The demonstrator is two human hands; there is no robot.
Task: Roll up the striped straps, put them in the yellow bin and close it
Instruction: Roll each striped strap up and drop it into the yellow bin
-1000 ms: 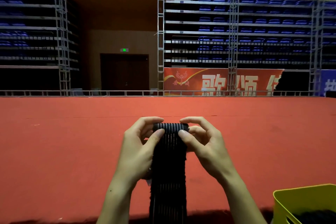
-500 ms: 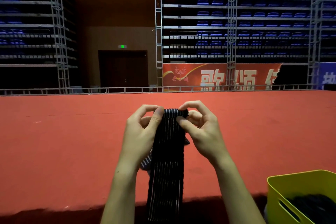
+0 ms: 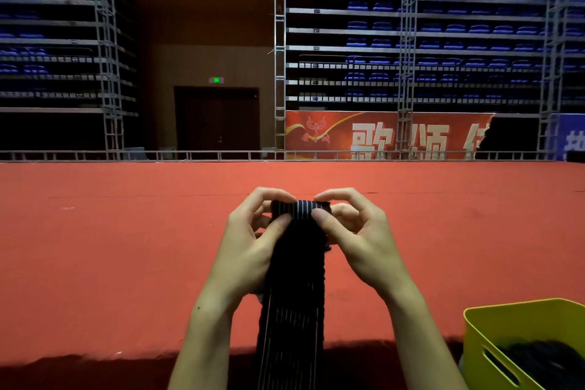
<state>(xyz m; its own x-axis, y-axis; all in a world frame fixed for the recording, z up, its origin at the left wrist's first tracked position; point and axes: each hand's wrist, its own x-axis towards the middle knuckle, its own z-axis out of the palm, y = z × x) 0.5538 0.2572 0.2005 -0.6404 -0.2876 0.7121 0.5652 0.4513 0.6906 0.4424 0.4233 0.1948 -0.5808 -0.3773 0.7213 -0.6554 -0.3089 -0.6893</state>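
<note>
A dark striped strap [image 3: 294,294] with thin pale lines is being held up in the middle of the view, its top end being turned into a small roll [image 3: 300,209] while the rest is hanging straight down past the near edge of the red carpeted stage floor [image 3: 126,247]. The roll is being pinched from both sides: the left hand [image 3: 253,247] is being kept with thumb and forefinger curled round the roll's left end, and the right hand [image 3: 357,241] is being kept likewise round its right end, so that each grip is being closed on the strap, the other fingers being curled behind it. At the lower right corner a yellow bin [image 3: 493,326] is being shown uncovered, with dark material [image 3: 544,361] lying inside; what it is cannot be told. Beyond the stage edge a metal railing [image 3: 158,155], truss towers [image 3: 107,73], a red banner [image 3: 380,133] and rows of blue seats [image 3: 443,28] are being seen in dim light
</note>
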